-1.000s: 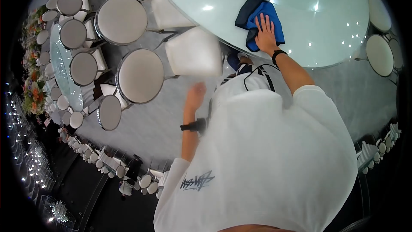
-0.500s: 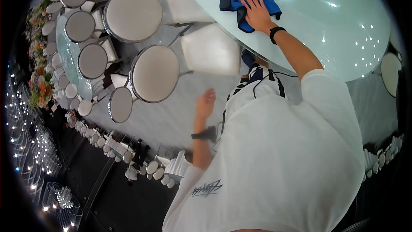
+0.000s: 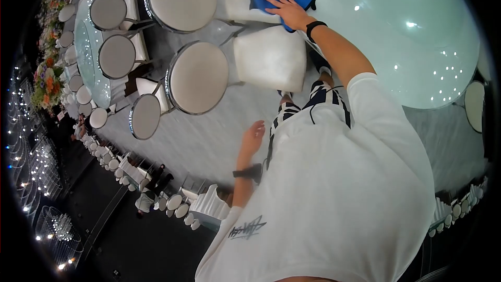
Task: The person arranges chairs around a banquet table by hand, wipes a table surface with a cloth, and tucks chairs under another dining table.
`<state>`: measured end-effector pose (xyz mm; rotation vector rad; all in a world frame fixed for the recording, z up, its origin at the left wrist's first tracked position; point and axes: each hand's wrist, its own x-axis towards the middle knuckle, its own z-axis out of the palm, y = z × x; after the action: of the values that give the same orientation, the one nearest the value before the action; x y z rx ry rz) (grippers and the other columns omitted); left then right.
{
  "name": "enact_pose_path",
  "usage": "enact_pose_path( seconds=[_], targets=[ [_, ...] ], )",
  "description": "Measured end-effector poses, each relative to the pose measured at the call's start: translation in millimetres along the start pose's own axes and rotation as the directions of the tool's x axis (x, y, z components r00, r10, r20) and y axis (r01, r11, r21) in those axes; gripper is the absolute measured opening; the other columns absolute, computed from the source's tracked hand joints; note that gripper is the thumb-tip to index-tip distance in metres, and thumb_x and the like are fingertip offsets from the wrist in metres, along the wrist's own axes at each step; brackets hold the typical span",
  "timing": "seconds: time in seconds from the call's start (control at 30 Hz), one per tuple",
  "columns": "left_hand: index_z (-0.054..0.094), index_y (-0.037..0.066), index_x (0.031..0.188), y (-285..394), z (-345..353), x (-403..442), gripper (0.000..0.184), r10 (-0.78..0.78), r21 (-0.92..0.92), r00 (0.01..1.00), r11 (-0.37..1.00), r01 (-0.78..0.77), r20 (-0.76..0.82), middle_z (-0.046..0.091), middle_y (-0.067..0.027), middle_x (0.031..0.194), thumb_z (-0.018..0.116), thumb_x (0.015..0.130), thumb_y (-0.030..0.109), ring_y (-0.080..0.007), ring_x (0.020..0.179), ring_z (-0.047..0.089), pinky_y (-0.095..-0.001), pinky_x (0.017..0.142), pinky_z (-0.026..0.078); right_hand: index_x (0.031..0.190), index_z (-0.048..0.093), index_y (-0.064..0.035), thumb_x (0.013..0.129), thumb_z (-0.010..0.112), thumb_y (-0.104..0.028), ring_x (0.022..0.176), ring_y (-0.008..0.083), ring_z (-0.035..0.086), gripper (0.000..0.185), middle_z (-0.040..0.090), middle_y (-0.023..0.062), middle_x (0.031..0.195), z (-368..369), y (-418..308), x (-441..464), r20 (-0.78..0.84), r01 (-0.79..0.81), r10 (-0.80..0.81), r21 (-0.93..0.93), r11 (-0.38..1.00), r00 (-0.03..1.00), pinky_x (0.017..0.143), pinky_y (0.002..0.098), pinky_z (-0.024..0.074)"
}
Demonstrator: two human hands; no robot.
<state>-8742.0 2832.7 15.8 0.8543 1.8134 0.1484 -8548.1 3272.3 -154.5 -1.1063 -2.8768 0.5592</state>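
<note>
At the rim of a round, pale green glass table (image 3: 376, 47) lies a blue cloth (image 3: 298, 1) with a dark border. My right hand (image 3: 293, 13) presses flat on this cloth, fingers stretched and spread. Part of the cloth appears to pass over the table edge, in front of a white chair. My left hand (image 3: 253, 137) hangs free beside my shorts, above the floor. Its fingers are loosely bent and slightly apart, and nothing shows in them. Each wrist wears a black band.
White padded chairs with round backs (image 3: 199, 77) stand close along the table's left side; one seat (image 3: 270, 58) is near my legs. Another glass table (image 3: 91, 55) with chairs and flowers (image 3: 48, 86) is farther left. A person (image 3: 146, 201) is in the distance.
My right hand has slid the cloth left to the table's rim. My left hand still hangs at my side. The whole view has shifted slightly.
</note>
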Motion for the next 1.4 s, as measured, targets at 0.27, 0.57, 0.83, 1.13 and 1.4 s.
enact_pose_path(
  seconds=[0.27,0.57,0.83,1.13,1.4],
  targets=[
    [0.067,0.006,0.134,-111,-46,-7,0.035,0.18,0.065,0.983,0.981,-0.182,0.037,0.077,-0.0181,0.118,0.063,0.104,0.022,-0.0329,0.104,0.075,-0.0404,0.091,0.058,0.12,0.068,-0.0023,0.081,0.059,0.013,0.162,0.0269,0.025,0.042,0.033,0.0008,0.174,7,-34,-83,-0.05,-0.093,0.094,0.031,0.995,0.994,0.131,0.047,0.0253],
    [0.068,0.006,0.132,-228,-124,38,0.036,0.202,0.238,0.978,0.954,-0.184,-0.051,0.077,-0.0193,0.113,0.065,0.101,0.024,-0.0369,0.102,0.074,-0.0435,0.09,0.058,0.127,0.064,-0.0005,0.11,0.048,-0.02,0.123,0.0463,0.062,0.03,0.068,0.0265,0.129,71,-119,-321,0.079,-0.765,0.79,0.327,0.555,0.608,0.101,0.0543,0.0498],
    [0.068,0.004,0.13,-107,-128,122,0.035,0.547,0.178,0.832,0.813,-0.555,0.095,0.077,-0.0147,0.113,0.066,0.102,0.024,-0.0295,0.1,0.074,-0.0385,0.09,0.058,0.137,0.064,0.006,0.109,0.057,-0.024,0.112,0.0242,0.064,0.041,0.07,0.0165,0.126,77,-208,-450,0.1,-0.306,0.979,0.94,-0.152,-0.177,0.1,0.0382,0.0506],
    [0.075,0.002,0.106,110,-27,92,0.046,0.383,-0.227,0.756,0.924,-0.309,0.531,0.072,-0.0034,0.098,0.07,0.101,0.047,-0.0147,0.087,0.064,-0.0313,0.08,0.052,0.146,0.062,-0.0023,0.11,0.062,-0.02,0.082,0.0029,0.046,0.04,0.057,-0.0079,0.094,-56,-309,-290,0.063,-0.184,0.725,0.979,0.089,0.686,0.071,0.0216,0.0412],
    [0.07,0.006,0.115,105,-46,154,0.019,0.181,-0.797,0.978,0.603,-0.031,0.099,0.074,-0.0061,0.108,0.069,0.102,0.019,-0.0177,0.101,0.069,-0.0345,0.087,0.057,0.133,0.066,0.005,0.112,0.056,-0.02,0.104,0.0133,0.067,0.034,0.075,0.0073,0.115,-85,-217,-212,0.008,-0.075,0.473,0.99,0.123,0.881,0.094,0.0313,0.0537]
  ],
)
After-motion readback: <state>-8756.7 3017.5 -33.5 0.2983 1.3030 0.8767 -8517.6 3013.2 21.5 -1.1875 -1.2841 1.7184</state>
